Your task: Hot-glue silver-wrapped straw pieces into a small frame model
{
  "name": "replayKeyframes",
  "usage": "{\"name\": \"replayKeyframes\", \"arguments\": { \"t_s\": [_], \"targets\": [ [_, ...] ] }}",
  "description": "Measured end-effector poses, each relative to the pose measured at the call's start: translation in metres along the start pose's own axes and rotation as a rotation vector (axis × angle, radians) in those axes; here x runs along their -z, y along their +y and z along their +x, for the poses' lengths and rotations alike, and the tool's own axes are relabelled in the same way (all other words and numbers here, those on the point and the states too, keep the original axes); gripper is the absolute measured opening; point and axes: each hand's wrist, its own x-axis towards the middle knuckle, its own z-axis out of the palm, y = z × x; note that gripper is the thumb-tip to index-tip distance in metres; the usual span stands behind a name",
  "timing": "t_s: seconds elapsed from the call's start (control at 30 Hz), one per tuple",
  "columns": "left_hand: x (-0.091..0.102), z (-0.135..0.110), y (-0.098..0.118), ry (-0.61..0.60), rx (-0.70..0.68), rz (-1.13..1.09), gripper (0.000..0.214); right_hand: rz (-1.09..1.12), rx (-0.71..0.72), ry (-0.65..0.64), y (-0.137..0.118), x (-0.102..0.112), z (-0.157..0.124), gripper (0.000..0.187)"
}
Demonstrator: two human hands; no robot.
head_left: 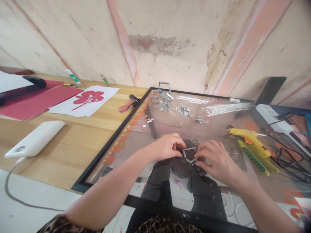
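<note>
Over the glass tabletop, a small frame of thin grey strips [188, 155] is held between my two hands. The fingers of my left hand [171, 145] pinch its left corner. Thumb and fingertips of my right hand [213, 158] close on its right side, near the lower corner. The frame looks many-sided, with a gap at its right that my fingers partly hide. Farther back on the glass stand similar grey strip frames [160, 94], joined into a small upright structure with blue bits near it.
A yellow glue gun [250, 136] and green-handled pliers [255, 158] lie at right, beside a white power strip [274, 118] and black cables. Thin wires [225, 109], white sticks [191, 99] and grey scraps [185, 110] lie behind. At left are a power bank [35, 139], keys [132, 103] and a red flower paper [88, 98].
</note>
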Motion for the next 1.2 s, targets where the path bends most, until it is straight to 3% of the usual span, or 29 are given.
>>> {"name": "replayKeyframes", "arguments": {
  "t_s": [0.27,1.2],
  "targets": [
    [-0.004,-0.001,0.002,0.004,-0.087,0.105,0.019,0.009,-0.053,-0.006,-0.02,-0.017,0.004,0.01],
    [-0.008,0.0,0.004,0.008,-0.084,0.21,0.01,-0.027,-0.069,0.026,-0.019,-0.02,0.005,0.008]
  ]
}}
